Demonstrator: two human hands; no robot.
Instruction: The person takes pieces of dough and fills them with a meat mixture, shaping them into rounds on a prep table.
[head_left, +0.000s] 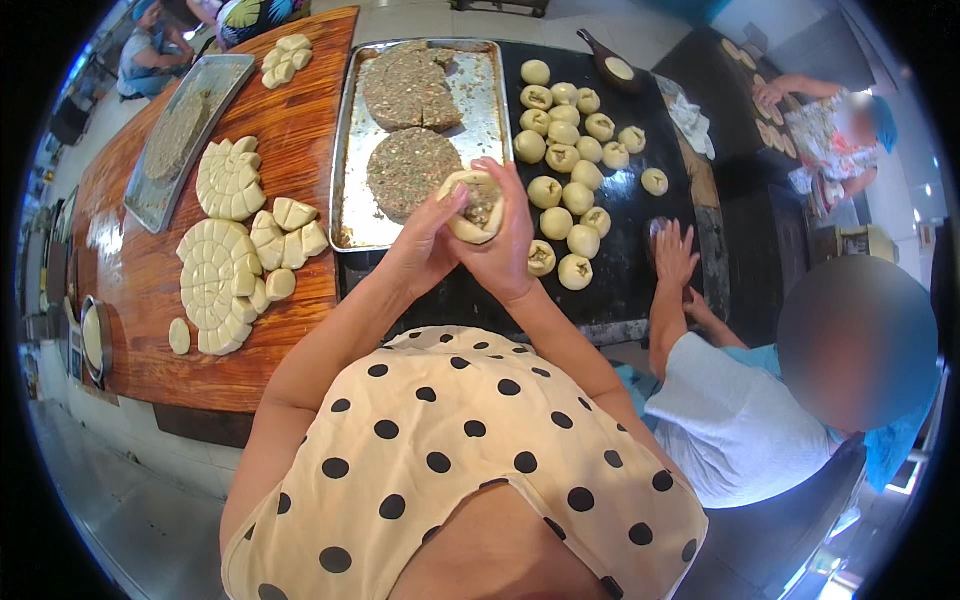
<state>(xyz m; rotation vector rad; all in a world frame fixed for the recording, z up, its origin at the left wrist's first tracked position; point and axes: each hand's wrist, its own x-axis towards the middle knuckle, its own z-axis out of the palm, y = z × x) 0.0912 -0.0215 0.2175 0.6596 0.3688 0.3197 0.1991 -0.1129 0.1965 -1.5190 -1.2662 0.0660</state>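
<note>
Between my two hands is a dough round cupped around a chunky brownish filling (pixel 485 207), its pale dough rim (pixel 472 236) still open at the top. My left hand (pixel 428 243) grips its left side, with the thumb over the edge at the filling. Wrapped around the right side is my right hand (pixel 508 248), fingers curled along the far rim. Just beyond lies a metal tray (pixel 482 85) with flattened mounds of filling (pixel 412 163). To the right, several filled dough balls (pixel 583 240) sit on a black tabletop (pixel 625 205), some with pleated, partly open tops.
Left, a wooden table (pixel 300 130) bears cut dough pieces (pixel 215 270) and another filling tray (pixel 225 75). A co-worker's hand (pixel 675 252) rests on the black surface at right. A dark ladle-like vessel (pixel 615 68) and a white cloth (pixel 690 125) lie at the far right.
</note>
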